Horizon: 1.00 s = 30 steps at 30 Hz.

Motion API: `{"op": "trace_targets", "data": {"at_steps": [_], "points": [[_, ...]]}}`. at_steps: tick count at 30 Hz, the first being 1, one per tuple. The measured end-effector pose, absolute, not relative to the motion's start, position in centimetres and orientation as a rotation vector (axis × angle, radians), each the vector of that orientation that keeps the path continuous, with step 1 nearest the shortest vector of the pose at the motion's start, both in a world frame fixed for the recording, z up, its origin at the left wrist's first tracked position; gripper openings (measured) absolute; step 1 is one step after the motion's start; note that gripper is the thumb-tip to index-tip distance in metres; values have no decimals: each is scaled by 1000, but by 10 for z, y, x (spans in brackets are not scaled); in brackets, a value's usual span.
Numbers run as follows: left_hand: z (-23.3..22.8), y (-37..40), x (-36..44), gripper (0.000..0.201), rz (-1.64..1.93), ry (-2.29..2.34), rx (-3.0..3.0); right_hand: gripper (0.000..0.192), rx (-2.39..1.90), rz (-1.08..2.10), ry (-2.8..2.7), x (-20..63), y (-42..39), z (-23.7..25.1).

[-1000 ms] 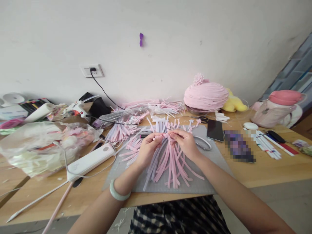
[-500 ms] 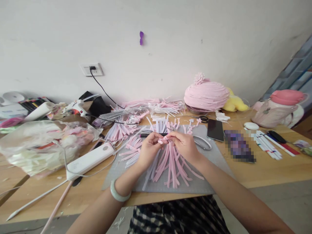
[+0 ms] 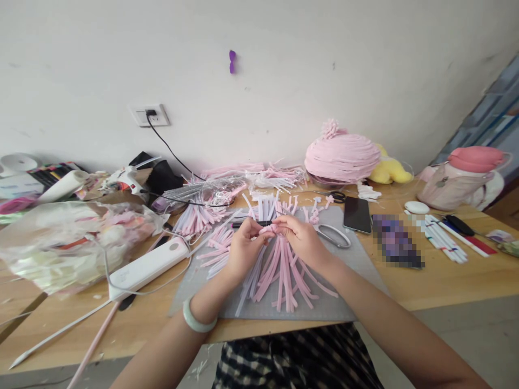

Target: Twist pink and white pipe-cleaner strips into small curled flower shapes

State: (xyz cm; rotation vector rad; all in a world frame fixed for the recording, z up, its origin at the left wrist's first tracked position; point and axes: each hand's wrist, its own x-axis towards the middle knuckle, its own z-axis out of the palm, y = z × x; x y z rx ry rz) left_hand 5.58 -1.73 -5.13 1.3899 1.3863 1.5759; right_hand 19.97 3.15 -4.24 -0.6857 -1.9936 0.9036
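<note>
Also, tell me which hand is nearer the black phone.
Right. The right hand is to the left of the black phone, apart from it. The left hand is farther left, on the right hand's far side from the phone.

Left hand (image 3: 249,243) and right hand (image 3: 302,240) close together, both pinching.
The bare left forearm (image 3: 174,332) and right forearm (image 3: 389,313) reach forward, slanting inward, each roughly in line with its hand.

far: scuffed white wall (image 3: 292,75) | far left: socket (image 3: 141,116) | near: wooden table (image 3: 441,281) | near right: pale floor (image 3: 482,324) | far right: bluish surface (image 3: 480,127)
</note>
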Motion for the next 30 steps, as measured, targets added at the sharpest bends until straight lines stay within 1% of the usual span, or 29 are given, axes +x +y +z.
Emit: {"op": "trace_targets", "data": {"at_steps": [4, 7, 11, 15, 18, 22, 26, 30], "points": [[-56, -18, 55, 18, 1588, 1507, 1499, 22, -677, 954, -2000, 199, 33, -43], [-60, -17, 55, 18, 1611, 1500, 1514, 23, -691, 977, -1996, 198, 32, -42], [-61, -17, 56, 18, 1641, 1505, 1543, 22, -788, 1120, -1905, 194, 31, -41], [-60, -19, 56, 16, 1527, 1486, 1600, 20, -829, 1292, -1717, 191, 33, -42], [-59, -20, 57, 20, 1471, 1433, 1640, 21, -837, 1356, -1578, 191, 35, -42], [-58, -19, 57, 13, 1519, 1439, 1578, 21, -851, 1341, -1541, 191, 35, -43], [-53, -18, 54, 6, 1613, 1603, 1691, 22, -851, 1282, -1580, 191, 34, -45], [-47, -18, 53, 2, 1574, 1676, 1775, 22, -869, 1242, -1587, 190, 34, -47]]}}
